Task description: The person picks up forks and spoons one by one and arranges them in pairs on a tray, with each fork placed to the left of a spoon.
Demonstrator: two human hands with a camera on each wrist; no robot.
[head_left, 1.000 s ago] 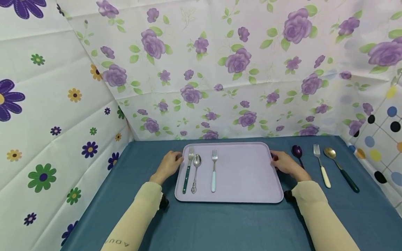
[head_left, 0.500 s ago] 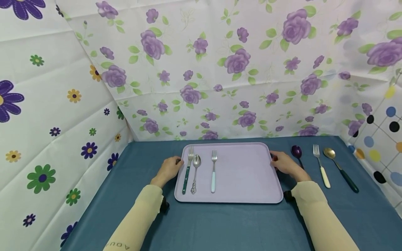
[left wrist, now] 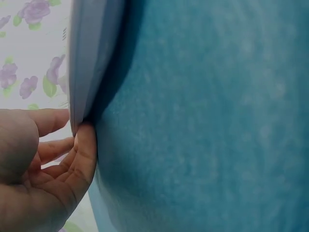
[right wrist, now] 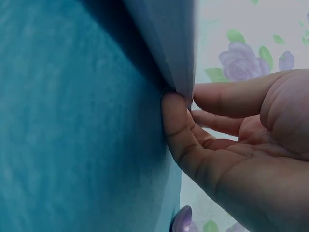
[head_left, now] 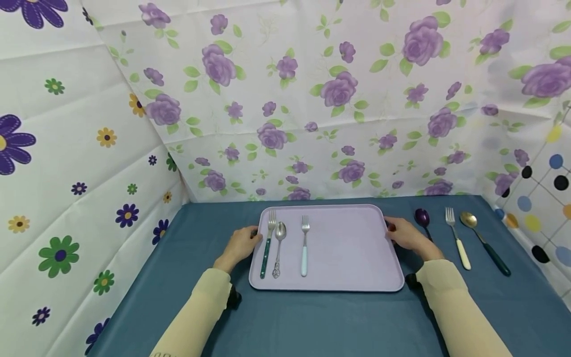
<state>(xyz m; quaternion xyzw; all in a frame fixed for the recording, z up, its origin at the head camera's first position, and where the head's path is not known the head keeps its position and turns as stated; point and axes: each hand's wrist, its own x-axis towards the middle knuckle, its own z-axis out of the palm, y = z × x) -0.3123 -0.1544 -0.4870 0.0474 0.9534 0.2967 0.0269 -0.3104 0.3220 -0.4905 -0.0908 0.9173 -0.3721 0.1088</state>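
A lilac rectangular tray [head_left: 343, 248] lies on the blue tablecloth in the head view. My left hand [head_left: 240, 245] pinches its left edge; in the left wrist view, fingers [left wrist: 84, 152] curl beneath the rim with the thumb against it. At the opposite edge, my right hand [head_left: 407, 233] grips the rim likewise, its fingertips [right wrist: 175, 113] tucked under in the right wrist view. On the tray's left half lie a green-handled fork [head_left: 266, 248], a silver spoon [head_left: 278, 248] with an ornate handle, and a fork with a pale blue handle [head_left: 305, 253].
Right of the tray, on the tablecloth [head_left: 330, 322], lie a dark purple spoon [head_left: 422, 217], partly behind the right arm, a cream-handled fork [head_left: 459, 243] and a gold spoon with a green handle [head_left: 488, 248]. A flowered cloth [head_left: 308, 124] stands behind the table.
My left hand has slid slightly toward the near side along the tray's left edge. The right hand, tray and cutlery show no clear movement.
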